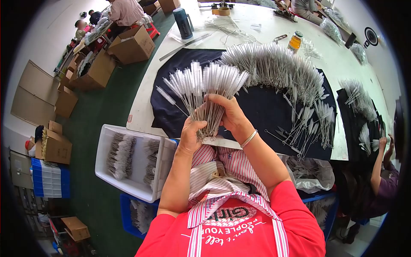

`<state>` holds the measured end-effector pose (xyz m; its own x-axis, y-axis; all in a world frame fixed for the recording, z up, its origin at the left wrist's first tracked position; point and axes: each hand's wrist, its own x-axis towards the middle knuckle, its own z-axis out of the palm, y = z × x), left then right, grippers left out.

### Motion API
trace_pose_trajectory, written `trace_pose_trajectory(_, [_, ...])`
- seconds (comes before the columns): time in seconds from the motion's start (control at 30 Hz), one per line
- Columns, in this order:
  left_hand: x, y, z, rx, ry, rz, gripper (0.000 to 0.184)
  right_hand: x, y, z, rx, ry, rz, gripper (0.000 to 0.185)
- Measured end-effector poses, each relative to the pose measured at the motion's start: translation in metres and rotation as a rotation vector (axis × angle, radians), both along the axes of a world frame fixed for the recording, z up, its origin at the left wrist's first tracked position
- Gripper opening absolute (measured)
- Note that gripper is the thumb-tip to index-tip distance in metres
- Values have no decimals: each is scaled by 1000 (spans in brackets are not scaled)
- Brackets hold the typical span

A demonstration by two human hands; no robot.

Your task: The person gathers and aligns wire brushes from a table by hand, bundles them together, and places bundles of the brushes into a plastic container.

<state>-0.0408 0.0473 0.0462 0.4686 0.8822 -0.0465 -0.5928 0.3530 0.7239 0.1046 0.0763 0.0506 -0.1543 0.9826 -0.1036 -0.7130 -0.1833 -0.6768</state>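
A thick bunch of small white-bristled wire brushes [201, 81] stands upright between my two hands, bristles away from me and looped wire ends toward me. My left hand [192, 132] is closed round the lower wires. Higher up the stems, my right hand [229, 112] wraps the bunch from the other side, thumb across the front. One brush [166, 95] sticks out sideways at the left. Beneath lies a dark cloth [252, 111] on the white table. A wide arc of more wire brushes [274, 64] covers its far and right parts, and scissors [281, 132] lie near the loose ones.
A white bin [102, 150] with bundled brushes stands at my left. At my right is a plastic-lined container [327, 173]. A dark flask [183, 23], a metal ruler [184, 47] and a jar [295, 41] sit on the table. A co-worker's hand [382, 143] works at far right.
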Motion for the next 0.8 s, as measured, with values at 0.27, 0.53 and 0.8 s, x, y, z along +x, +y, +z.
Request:
trace_pose_trajectory(0.27, [7, 8, -20, 205, 164, 250, 43, 4, 1, -3, 62, 144, 79, 31])
trace_pose_trajectory(0.53, [-2, 5, -21, 280, 417, 149, 45, -7, -6, 16, 127, -160, 11, 30])
trace_pose_trajectory(0.8, [7, 1, -11, 277, 284, 224, 68, -4, -5, 18, 33, -138, -8, 24])
